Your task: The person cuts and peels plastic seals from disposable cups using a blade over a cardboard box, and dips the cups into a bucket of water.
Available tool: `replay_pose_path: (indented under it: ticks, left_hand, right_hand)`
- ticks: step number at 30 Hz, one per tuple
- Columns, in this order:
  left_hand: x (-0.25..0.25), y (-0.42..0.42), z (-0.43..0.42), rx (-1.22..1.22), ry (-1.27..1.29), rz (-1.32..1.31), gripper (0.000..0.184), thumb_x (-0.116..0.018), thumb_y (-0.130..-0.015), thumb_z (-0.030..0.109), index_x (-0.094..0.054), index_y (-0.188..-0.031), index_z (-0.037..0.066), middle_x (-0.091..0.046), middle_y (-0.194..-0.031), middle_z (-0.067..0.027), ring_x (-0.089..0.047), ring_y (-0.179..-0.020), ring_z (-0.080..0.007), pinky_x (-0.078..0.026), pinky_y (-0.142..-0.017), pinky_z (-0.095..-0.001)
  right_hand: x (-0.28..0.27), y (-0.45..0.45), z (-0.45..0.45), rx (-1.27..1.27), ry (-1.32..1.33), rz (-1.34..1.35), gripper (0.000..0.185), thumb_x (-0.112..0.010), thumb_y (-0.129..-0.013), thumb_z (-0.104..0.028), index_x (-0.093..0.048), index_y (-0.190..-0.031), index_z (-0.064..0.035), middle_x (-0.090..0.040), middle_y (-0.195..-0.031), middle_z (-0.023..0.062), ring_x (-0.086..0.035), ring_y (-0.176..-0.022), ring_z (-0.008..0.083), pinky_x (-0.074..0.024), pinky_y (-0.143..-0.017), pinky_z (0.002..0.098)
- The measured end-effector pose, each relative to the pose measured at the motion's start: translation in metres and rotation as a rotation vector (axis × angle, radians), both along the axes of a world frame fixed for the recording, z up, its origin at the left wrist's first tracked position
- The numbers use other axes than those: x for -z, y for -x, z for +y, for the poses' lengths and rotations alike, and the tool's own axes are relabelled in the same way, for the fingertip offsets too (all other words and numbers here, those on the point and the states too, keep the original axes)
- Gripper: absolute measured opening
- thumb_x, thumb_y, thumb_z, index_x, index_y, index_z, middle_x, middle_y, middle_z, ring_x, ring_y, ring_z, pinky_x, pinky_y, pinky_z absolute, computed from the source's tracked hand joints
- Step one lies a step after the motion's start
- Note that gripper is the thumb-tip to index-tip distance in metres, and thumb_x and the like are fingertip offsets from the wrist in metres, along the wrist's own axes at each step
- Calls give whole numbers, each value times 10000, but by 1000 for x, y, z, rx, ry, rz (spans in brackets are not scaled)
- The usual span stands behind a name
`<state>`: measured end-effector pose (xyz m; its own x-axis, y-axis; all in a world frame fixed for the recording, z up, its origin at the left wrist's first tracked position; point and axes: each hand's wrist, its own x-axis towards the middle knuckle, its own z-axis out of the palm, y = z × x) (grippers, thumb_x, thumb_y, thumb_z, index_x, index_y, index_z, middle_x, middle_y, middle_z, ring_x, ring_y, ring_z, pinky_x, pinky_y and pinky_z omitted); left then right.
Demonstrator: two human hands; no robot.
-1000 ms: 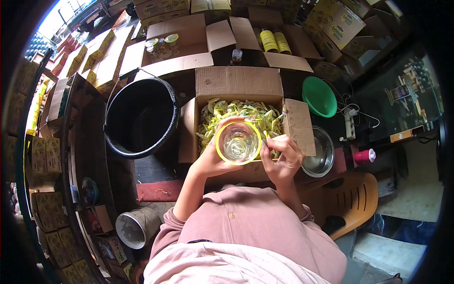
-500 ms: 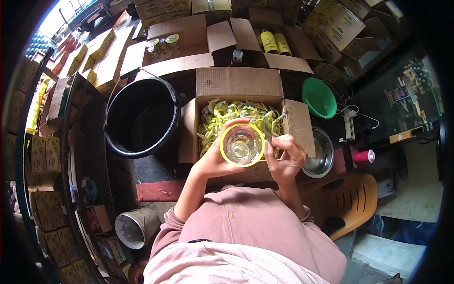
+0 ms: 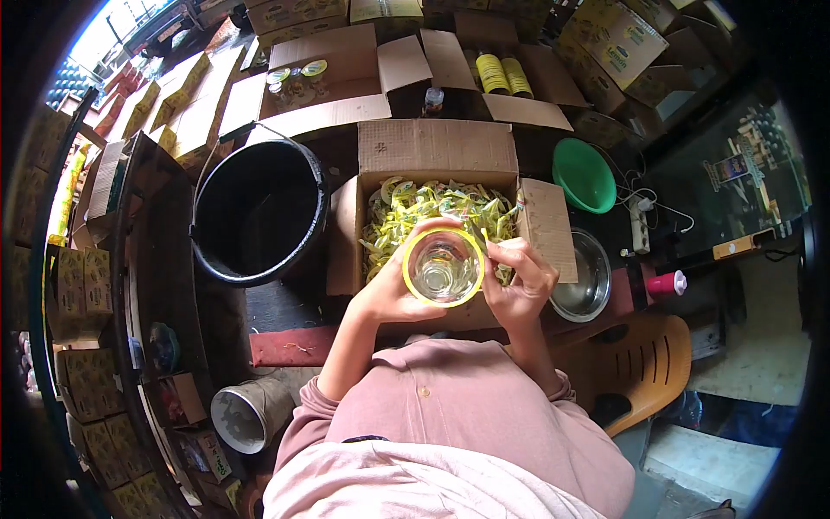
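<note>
A clear round container with a yellow rim is held with its opening towards me. My left hand is wrapped round its left side. At its right edge, my right hand pinches a small dark, thin piece, too small to name, close to the yellow rim. Beneath and behind both hands stands an open cardboard box filled with yellow-green wrappers or strips.
A black bucket stands left of the box. To the right are a green bowl, a metal bowl, a power strip and an orange chair. More open boxes lie behind.
The container has shifted slightly right and down in my left hand. The fingers of my right hand have moved a little along its right rim.
</note>
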<state>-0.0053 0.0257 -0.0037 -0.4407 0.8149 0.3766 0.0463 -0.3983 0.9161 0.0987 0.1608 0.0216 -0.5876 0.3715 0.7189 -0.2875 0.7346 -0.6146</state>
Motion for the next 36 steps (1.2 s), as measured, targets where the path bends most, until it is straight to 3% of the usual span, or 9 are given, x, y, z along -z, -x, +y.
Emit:
replay_pose_path:
  ticks: [8, 15, 26, 29, 33, 36]
  left_hand:
    - [13, 0, 2, -190, 26, 186, 780, -788, -547, 87, -377, -1206, 12, -354, -1180, -92, -474, -1072, -199, -379, -936, -324]
    - [7, -2, 1, -29, 74, 71, 831, -788, -555, 100, -315, -1233, 16, -429, -1139, -92, -483, -1066, -193, -365, -943, -322]
    - [11, -2, 5, -6, 83, 147, 786, -787, -550, 147, -383, -1210, 10, -344, -1176, -92, -421, -1113, -213, -350, -954, -322]
    - [10, -1, 6, -21, 100, 216, 777, -788, -555, 166, -386, -1203, 13, -346, -1153, -93, -421, -1101, -214, -348, -950, -316]
    - [10, -1, 5, -32, 98, 163, 767, -796, -555, 165, -380, -1182, 15, -355, -1128, -91, -425, -1086, -210, -353, -943, -310]
    - [4, -2, 2, -76, 127, 251, 781, -806, -549, 139, -357, -1176, 15, -367, -1118, -88, -439, -1079, -201, -355, -941, -306]
  right_hand:
    - [0, -3, -1, -9, 44, 1, 215, -645, -633, 91, -636, -815, -22, -583, -668, 63, -578, -576, 142, -459, -519, 237]
    - [-3, -2, 4, -60, 65, -22, 210, -632, -633, 100, -629, -813, -7, -590, -678, 76, -584, -579, 154, -462, -524, 241]
    - [-3, -2, 9, -93, 107, -57, 190, -645, -643, 89, -625, -812, 4, -593, -680, 82, -582, -585, 140, -454, -535, 239]
    - [1, 0, 8, 28, 152, -45, 159, -652, -666, 64, -628, -808, -3, -599, -680, 76, -576, -585, 129, -448, -535, 237]
    - [11, 2, 19, 10, 237, -85, 113, -635, -729, 53, -603, -834, 24, -579, -755, 40, -535, -652, 67, -446, -607, 194]
    - [23, 9, 31, 25, 341, -85, 124, -636, -708, 38, -629, -824, -2, -613, -724, 75, -551, -571, 104, -446, -544, 230]
